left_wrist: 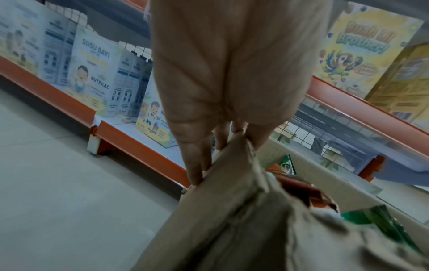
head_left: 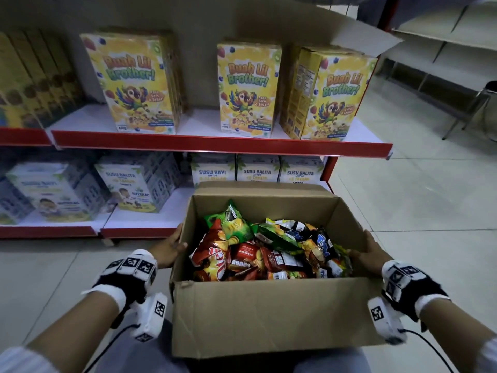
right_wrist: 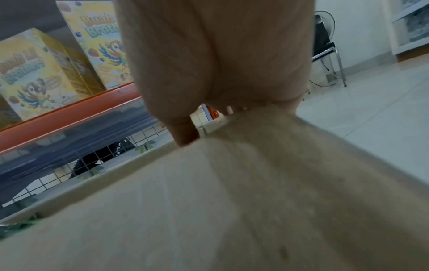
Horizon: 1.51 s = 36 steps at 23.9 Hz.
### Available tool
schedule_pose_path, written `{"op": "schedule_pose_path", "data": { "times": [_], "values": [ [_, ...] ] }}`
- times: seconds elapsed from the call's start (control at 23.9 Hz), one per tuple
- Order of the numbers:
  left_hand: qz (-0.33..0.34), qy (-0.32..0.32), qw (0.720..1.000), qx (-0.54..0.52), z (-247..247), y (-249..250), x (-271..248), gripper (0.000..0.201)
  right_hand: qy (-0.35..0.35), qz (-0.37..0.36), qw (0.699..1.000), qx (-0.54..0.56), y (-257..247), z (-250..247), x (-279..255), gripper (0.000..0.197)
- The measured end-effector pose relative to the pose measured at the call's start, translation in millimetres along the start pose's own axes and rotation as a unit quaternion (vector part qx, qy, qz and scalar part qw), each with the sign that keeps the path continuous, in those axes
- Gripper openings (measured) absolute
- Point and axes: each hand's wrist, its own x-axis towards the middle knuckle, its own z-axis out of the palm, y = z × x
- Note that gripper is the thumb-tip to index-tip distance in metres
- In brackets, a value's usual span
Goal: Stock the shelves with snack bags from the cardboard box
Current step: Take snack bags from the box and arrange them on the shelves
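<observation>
A: Where does the load sit?

B: The cardboard box [head_left: 269, 313] hangs in front of you, low before the shelves [head_left: 215, 142], snack bags [head_left: 269, 251] heaped inside. Your left hand [head_left: 169, 249] grips its left wall, thumb inside; your right hand [head_left: 371, 255] grips the right wall likewise.

A: How do I set it down well?

B: Keep it level and lower both sides together.

A: Counts?

B: One box, two hands; the bags overlap too much to count. Three yellow cereal boxes [head_left: 248, 87] face you.

place: retail shop aisle | evidence: red-edged shelves [head_left: 220, 143] carried rows of identical cereal boxes [head_left: 248, 87] above milk-formula cartons [head_left: 131, 184] | floor: pale tiles [head_left: 403, 200] | beyond: bare shelving [head_left: 443, 36]
</observation>
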Motion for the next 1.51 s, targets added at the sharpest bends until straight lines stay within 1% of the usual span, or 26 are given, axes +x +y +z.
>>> {"op": "schedule_pose_path", "data": {
  "times": [0.08, 0.13, 0.21, 0.25, 0.29, 0.38, 0.46, 0.54, 0.63, 0.71, 0.8, 0.84, 0.88, 0.92, 1.0, 1.05, 1.09, 1.13, 1.17, 1.21, 1.26, 1.3, 1.34, 1.38, 1.42, 1.51],
  "values": [
    [-0.008, -0.002, 1.000, -0.008, -2.0, -3.6, 1.4, 0.066, 0.003, 0.026, 0.998, -0.048, -12.2, -4.8, 2.4, 0.067],
    [-0.017, -0.009, 1.000, -0.024, -3.9, -3.8, 1.1, 0.067, 0.021, 0.030, 0.996, -0.086, -22.1, -6.3, 2.7, 0.066],
    [-0.047, -0.028, 0.995, -0.081, -8.3, -0.5, -1.1, 0.068, 0.072, -0.002, 0.987, -0.146, -47.9, -3.4, 1.0, 0.065],
    [-0.059, -0.032, 0.993, -0.101, -11.0, 3.0, -1.3, 0.067, 0.091, -0.031, 0.984, -0.151, -63.5, 1.9, -0.8, 0.065],
    [-0.063, -0.028, 0.992, -0.105, -13.2, 7.4, -1.2, 0.065, 0.093, -0.062, 0.983, -0.142, -80.6, 8.7, -3.2, 0.065],
    [-0.040, 0.007, 0.995, -0.088, -17.1, 12.4, 5.8, 0.059, 0.044, -0.123, 0.986, -0.105, -116.9, 28.4, -9.8, 0.067],
    [-0.008, 0.045, 0.996, -0.079, -20.7, 15.4, 15.9, 0.056, -0.034, -0.194, 0.976, -0.098, -151.1, 52.2, -18.3, 0.068],
    [-0.020, 0.055, 0.993, -0.100, -23.2, 13.5, 25.3, 0.057, -0.104, -0.279, 0.944, -0.141, -181.1, 79.0, -28.9, 0.066],
    [-0.046, 0.051, 0.991, -0.115, -23.9, 10.1, 30.7, 0.057, -0.176, -0.341, 0.905, -0.186, -201.7, 108.2, -37.3, 0.069],
    [-0.055, 0.040, 0.991, -0.116, -21.7, 4.4, 34.5, 0.057, -0.234, -0.379, 0.861, -0.248, -214.0, 133.3, -42.2, 0.074],
    [-0.057, 0.040, 0.988, -0.137, -19.4, 0.6, 35.4, 0.056, -0.265, -0.410, 0.818, -0.304, -219.9, 153.6, -42.8, 0.075],
    [-0.055, 0.046, 0.986, -0.149, -18.0, -0.4, 35.5, 0.056, -0.273, -0.418, 0.804, -0.322, -220.9, 160.8, -42.1, 0.075],
    [-0.053, 0.052, 0.985, -0.156, -16.9, -0.5, 35.2, 0.056, -0.272, -0.423, 0.794, -0.343, -220.6, 165.6, -41.3, 0.074],
    [-0.048, 0.058, 0.984, -0.163, -16.4, 0.7, 34.8, 0.056, -0.254, -0.427, 0.783, -0.375, -220.0, 169.0, -40.3, 0.072],
    [-0.032, 0.056, 0.983, -0.169, -16.7, 3.5, 33.1, 0.057, -0.192, -0.437, 0.762, -0.439, -218.7, 168.9, -40.6, 0.065],
    [-0.026, 0.048, 0.984, -0.170, -18.3, 5.1, 31.9, 0.057, -0.169, -0.438, 0.760, -0.450, -217.8, 166.4, -40.4, 0.061],
    [-0.022, 0.041, 0.985, -0.169, -21.9, 7.0, 30.7, 0.056, -0.155, -0.435, 0.769, -0.441, -216.1, 162.9, -39.9, 0.058],
    [-0.017, 0.041, 0.986, -0.163, -27.2, 9.7, 29.1, 0.054, -0.146, -0.428, 0.787, -0.420, -214.2, 157.7, -39.7, 0.057],
    [-0.012, 0.052, 0.987, -0.152, -34.1, 12.6, 27.7, 0.050, -0.144, -0.415, 0.812, -0.384, -212.2, 151.2, -39.4, 0.058],
    [-0.006, 0.073, 0.988, -0.140, -41.2, 16.3, 26.5, 0.047, -0.151, -0.384, 0.854, -0.317, -210.4, 142.9, -39.0, 0.060],
    [0.001, 0.096, 0.986, -0.135, -47.8, 20.5, 25.4, 0.045, -0.168, -0.332, 0.906, -0.203, -208.6, 132.3, -38.6, 0.062],
    [0.013, 0.112, 0.983, -0.148, -52.8, 26.2, 23.7, 0.044, -0.192, -0.271, 0.941, -0.058, -207.7, 121.6, -39.3, 0.060],
    [0.028, 0.115, 0.977, -0.176, -55.5, 33.8, 21.1, 0.042, -0.212, -0.218, 0.948, 0.094, -207.3, 112.4, -40.2, 0.056],
    [0.047, 0.103, 0.971, -0.211, -55.1, 44.3, 17.9, 0.042, -0.214, -0.184, 0.935, 0.215, -207.1, 103.0, -41.9, 0.055],
    [0.066, 0.079, 0.964, -0.243, -52.7, 56.1, 14.2, 0.043, -0.204, -0.170, 0.920, 0.289, -207.4, 94.8, -42.8, 0.058],
    [0.101, 0.024, 0.951, -0.292, -42.6, 82.3, 7.4, 0.050, -0.212, -0.169, 0.889, 0.369, -208.8, 85.8, -46.7, 0.072]
  ]
}}
